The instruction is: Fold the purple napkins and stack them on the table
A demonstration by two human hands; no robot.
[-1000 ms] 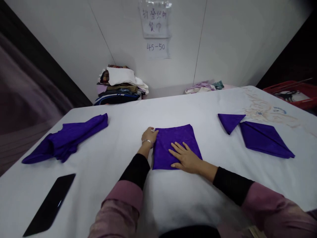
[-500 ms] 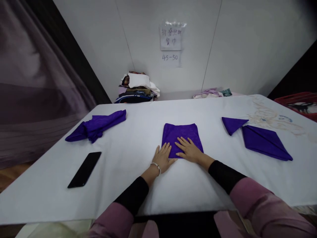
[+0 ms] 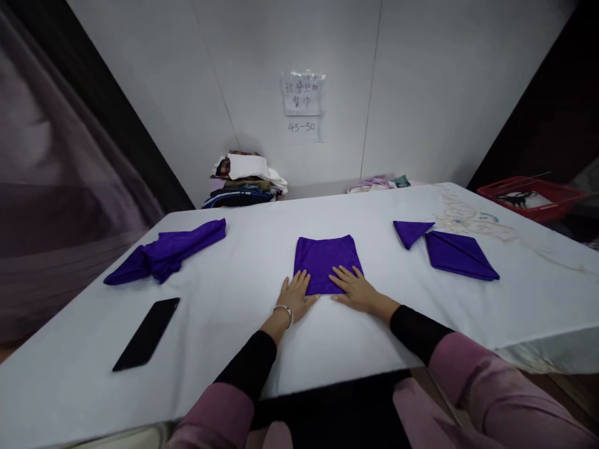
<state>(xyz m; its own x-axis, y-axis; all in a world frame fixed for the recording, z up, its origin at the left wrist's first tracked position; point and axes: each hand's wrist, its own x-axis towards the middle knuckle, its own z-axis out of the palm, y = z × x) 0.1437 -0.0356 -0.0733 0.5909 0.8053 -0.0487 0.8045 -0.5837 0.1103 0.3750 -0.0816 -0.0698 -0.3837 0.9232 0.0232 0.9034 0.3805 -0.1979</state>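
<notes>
A purple cloth (image 3: 325,259), folded into a near-square, lies flat in front of me on the white-covered table (image 3: 243,249). My left hand (image 3: 296,296) rests with spread fingers on its near left corner, a silver bracelet at the wrist. On the near right corner lies my right hand (image 3: 355,290), fingers spread and palm down. Both hands hold nothing. A small purple folded triangle (image 3: 412,232) and a larger purple folded piece (image 3: 461,254) lie to the right. At the left is a crumpled purple cloth (image 3: 171,251).
A black phone (image 3: 147,333) lies at the left front. Behind the far edge are a stack of folded clothes (image 3: 246,181) and a lower cloth pile (image 3: 374,183). A red basket (image 3: 538,199) stands at the far right. Paper signs (image 3: 303,103) hang on the wall.
The camera view has turned, showing more of the red basket. My right hand has slid toward the cloth's near right corner. My left hand stays at the near left corner.
</notes>
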